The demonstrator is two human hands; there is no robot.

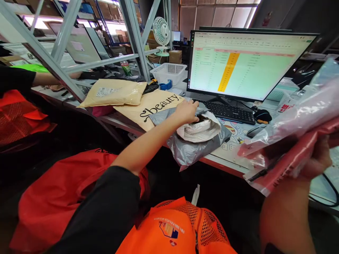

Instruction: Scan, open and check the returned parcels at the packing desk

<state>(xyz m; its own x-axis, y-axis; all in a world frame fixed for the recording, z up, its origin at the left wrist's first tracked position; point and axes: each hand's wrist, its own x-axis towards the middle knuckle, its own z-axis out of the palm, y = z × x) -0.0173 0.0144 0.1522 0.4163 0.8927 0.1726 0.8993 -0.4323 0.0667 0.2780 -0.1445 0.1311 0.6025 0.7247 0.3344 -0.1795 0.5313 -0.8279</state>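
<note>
My left hand (187,111) reaches out over the desk and rests on a white plastic parcel (199,131), fingers curled down onto its top edge. That parcel lies on a grey poly mailer (191,151) near the desk's front edge. My right hand (317,160) is close to the camera at the right, closed around a bundle of clear and red plastic bags (296,137) held up in the air.
A tan "beauty" mailer (148,107) and a second tan envelope (113,92) lie left of the grey one. A monitor (243,63), keyboard (230,112) and mouse (262,115) stand behind. A metal rack (66,74) crosses the left; another person's arm (50,79) lies there.
</note>
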